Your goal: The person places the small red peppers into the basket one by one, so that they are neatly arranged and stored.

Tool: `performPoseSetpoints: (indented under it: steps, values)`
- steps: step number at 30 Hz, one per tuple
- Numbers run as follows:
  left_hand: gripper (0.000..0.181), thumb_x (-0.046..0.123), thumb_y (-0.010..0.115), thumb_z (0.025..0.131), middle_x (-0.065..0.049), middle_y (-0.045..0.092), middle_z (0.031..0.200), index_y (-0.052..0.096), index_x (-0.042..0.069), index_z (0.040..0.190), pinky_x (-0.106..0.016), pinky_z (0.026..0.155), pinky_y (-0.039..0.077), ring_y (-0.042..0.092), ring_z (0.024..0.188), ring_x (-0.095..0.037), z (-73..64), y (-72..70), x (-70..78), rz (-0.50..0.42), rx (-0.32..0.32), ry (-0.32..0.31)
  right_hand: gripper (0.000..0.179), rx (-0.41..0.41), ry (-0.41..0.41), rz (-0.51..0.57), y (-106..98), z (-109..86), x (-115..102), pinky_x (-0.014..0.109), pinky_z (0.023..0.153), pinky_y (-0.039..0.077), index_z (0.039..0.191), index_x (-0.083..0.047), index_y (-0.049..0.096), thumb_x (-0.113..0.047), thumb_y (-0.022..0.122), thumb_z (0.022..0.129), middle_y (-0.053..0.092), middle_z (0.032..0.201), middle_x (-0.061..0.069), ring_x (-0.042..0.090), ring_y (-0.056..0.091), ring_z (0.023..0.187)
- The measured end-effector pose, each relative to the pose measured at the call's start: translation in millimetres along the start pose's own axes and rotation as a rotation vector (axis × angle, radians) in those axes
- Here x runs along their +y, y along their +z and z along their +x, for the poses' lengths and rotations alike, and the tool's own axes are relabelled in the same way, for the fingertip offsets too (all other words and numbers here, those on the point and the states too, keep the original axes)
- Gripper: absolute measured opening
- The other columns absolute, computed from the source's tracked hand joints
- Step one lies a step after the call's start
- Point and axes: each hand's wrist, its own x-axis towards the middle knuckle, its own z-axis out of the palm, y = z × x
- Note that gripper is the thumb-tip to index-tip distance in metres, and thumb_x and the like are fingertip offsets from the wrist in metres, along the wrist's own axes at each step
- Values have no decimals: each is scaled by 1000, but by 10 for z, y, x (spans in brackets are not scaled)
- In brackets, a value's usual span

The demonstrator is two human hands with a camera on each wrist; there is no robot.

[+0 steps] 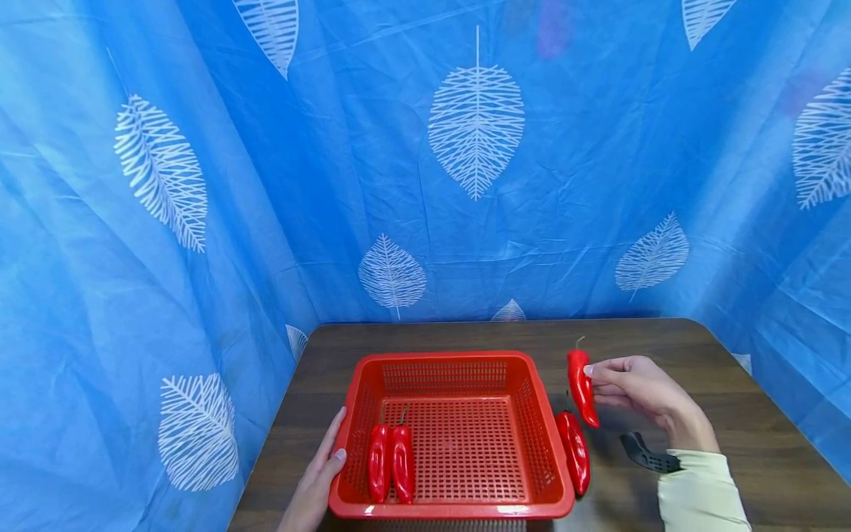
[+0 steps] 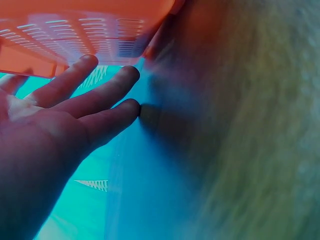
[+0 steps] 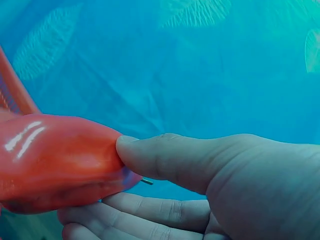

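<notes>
Before a blue leaf-print curtain (image 1: 399, 185), a red plastic basket (image 1: 452, 510) stands on a bench (image 1: 631, 340), the left hand (image 1: 315, 476), fingers extended, at its left side, the right hand (image 1: 638, 388) pinching a chili pepper (image 1: 580, 388) right of it, seemingly mid-pickup, next wanting a steady lift.

Peppers (image 1: 402, 465): were smooth and glossy — white streaks of light lay on their skins.
Basket (image 1: 452, 510): looked like plastic, shiny along the rim, its walls and floor pierced in a mesh.
Table (image 1: 738, 421): showed wood grain, smooth and mostly matt.
Curtain (image 1: 332, 185): was creased and faintly shiny — cloth or plastic sheet, which could not be told.
Sleeve (image 1: 701, 491): looked like soft, matt cloth.
Mount (image 1: 648, 457): looked like hard, matt plastic.
</notes>
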Motion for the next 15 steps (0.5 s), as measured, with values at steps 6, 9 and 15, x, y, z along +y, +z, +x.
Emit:
performPoseSetpoints:
  steps: [6,9,15]
  values:
    - [73,33,47,116,-22,10,183,7,33,178,-54,106,61,45,154,-52,8,1,3,3,8,-10,55,-10,-47,-45,163,-7,-168,46,93,67,142,17,60,-25,70,109,80,121,20,32,82,107]
    - [75,35,49,116,-23,10,183,7,33,178,-55,105,61,47,153,-51,13,2,10,5,12,-25,54,-4,-56,-62,267,-2,-244,48,93,67,141,16,62,-26,72,107,80,121,21,34,82,108]
    - [74,34,48,116,-24,10,182,7,33,178,-55,105,62,50,151,-49,-2,7,16,6,12,-37,51,-7,-63,-68,483,26,-376,52,95,66,137,13,66,-26,74,105,81,118,21,34,82,105]
